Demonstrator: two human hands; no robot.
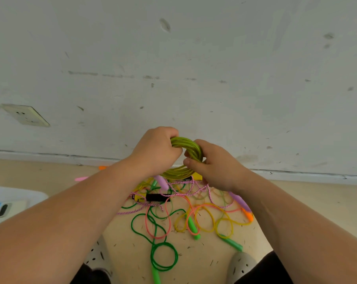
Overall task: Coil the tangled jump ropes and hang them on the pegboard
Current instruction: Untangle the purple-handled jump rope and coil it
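I am seeing the floor [317, 201] running out to a skirting strip [296, 174] at the far side, where a scuffed white wall [173, 68] is rising and closing off the room. Bare floor is lying open to the right of the tangle and at the far left, where a pink handle [81, 178] and an orange handle [102, 167] are lying apart near the skirting. A white tray [13, 195] is taking up the near left, cut by the frame edge. A wall socket [25, 115] is sitting low on the wall at the left. Two grey shoes [241, 263] are showing at the near edge, with a strip of floor between them.

The tangle of jump ropes [183, 212] is lying on that floor between the shoes and the wall. Its green, pink, yellow and braided cords are crossing, with a black and yellow handle [153, 197] lying across its far part.

Both forearms are reaching in from the near corners and meeting above the tangle's far edge. The yellow-green coil [189, 145] is being held up off the floor, in front of the skirting. The left hand [155, 152] is curling its fingers round the coil's far left arc, knuckles up. The right hand [214, 167] is gripping the right side, fingers wrapped over the strands and thumb pressing on them. The two hands are nearly touching.
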